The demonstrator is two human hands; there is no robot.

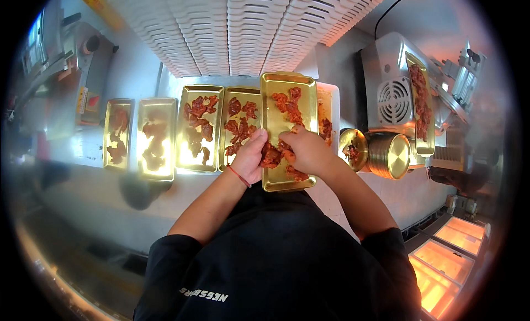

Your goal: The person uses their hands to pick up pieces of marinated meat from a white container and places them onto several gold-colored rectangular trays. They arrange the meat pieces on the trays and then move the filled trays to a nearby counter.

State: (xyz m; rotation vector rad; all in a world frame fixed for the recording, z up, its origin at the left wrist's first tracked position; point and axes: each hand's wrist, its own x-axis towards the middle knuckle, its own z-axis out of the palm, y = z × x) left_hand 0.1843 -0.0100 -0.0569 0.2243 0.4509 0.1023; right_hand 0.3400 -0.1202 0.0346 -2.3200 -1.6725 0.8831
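A rectangular gold metal tray (308, 114) is right in front of me, its near end close to my body. Several pieces of red marinated meat (295, 110) are spread along it. My left hand (249, 157) grips the tray's left edge, thumb at the rim, with a red cord around the wrist. Over the tray's middle, my right hand (308, 150) has its fingers curled down onto pieces of the meat. Its fingertips are partly hidden. Just left of the held tray lies another gold tray (244, 94) with meat pieces, partly covered by my left hand.
More gold trays with meat (199, 163) line the counter leftward. A white tub (333, 97) of meat sits behind the held tray. Rightward are a gold bowl (356, 163), stacked gold plates (397, 156) and a metal machine (393, 101). Stacked white trays (248, 31) rise at the back.
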